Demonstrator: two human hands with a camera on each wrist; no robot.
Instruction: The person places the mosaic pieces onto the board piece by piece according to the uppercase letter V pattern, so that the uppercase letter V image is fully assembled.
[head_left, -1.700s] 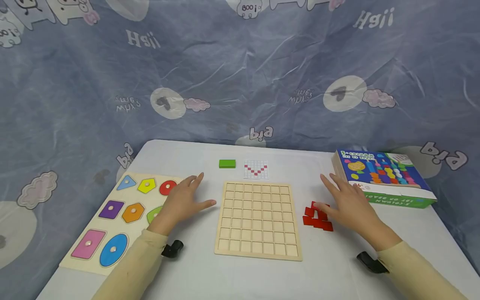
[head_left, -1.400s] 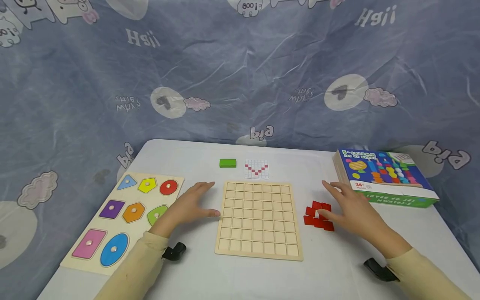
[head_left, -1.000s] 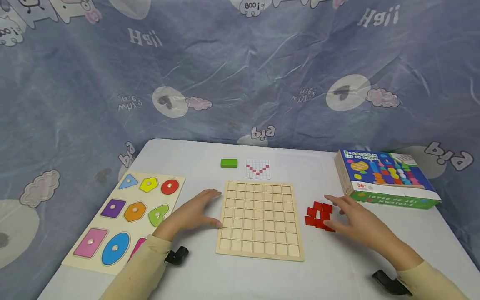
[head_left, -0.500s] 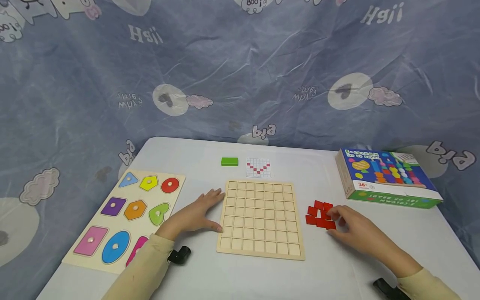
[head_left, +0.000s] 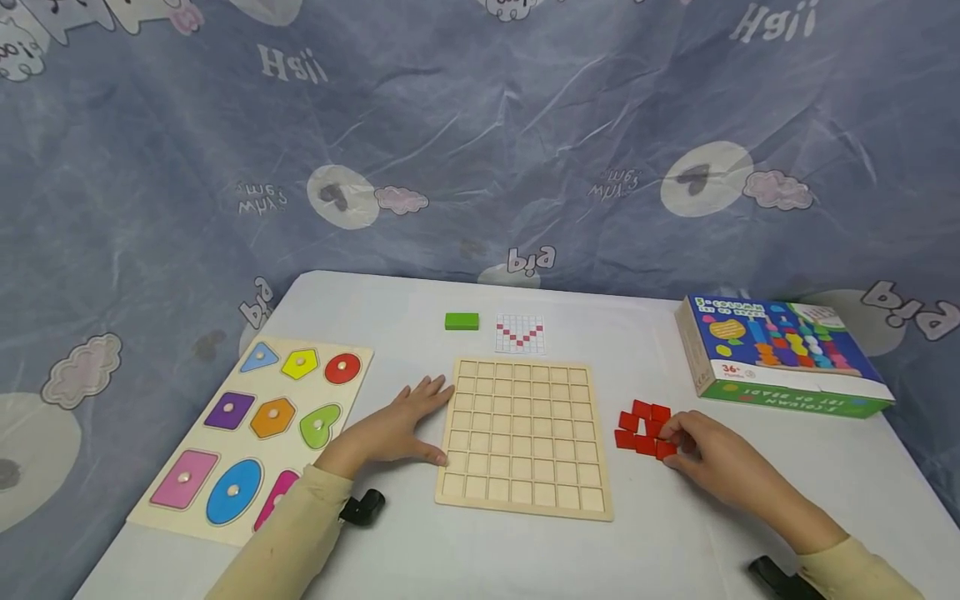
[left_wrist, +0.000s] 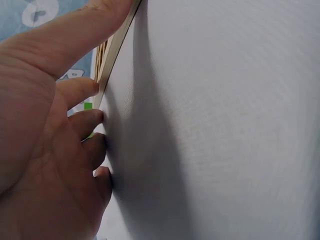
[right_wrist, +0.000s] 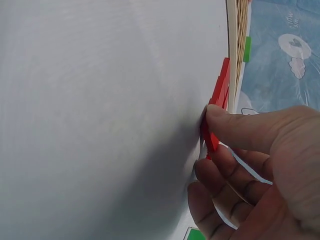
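My left hand [head_left: 390, 429] lies with fingers spread along the left edge of a square wooden grid board [head_left: 525, 437]. In the left wrist view its thumb [left_wrist: 75, 37] and index fingertip meet the board's side, while the other fingertips are down on the white table. My right hand [head_left: 716, 454] is at the right side of a cluster of red square tiles [head_left: 645, 445]. Thumb and index finger pinch the nearest red tile [right_wrist: 210, 135] by its edges in the right wrist view; its other fingers are curled below. The grid cells hold no tiles.
Behind the board lie a green block [head_left: 461, 322] and a small card [head_left: 520, 334] printed with a red V pattern. A shape puzzle board [head_left: 191, 433] with knobbed pieces is at the left. A colourful toy box [head_left: 787, 354] stands at the back right.
My left hand has come right and down to the board's left edge. My right hand has lowered to the near side of the red tiles, its thumb and finger closing on one.
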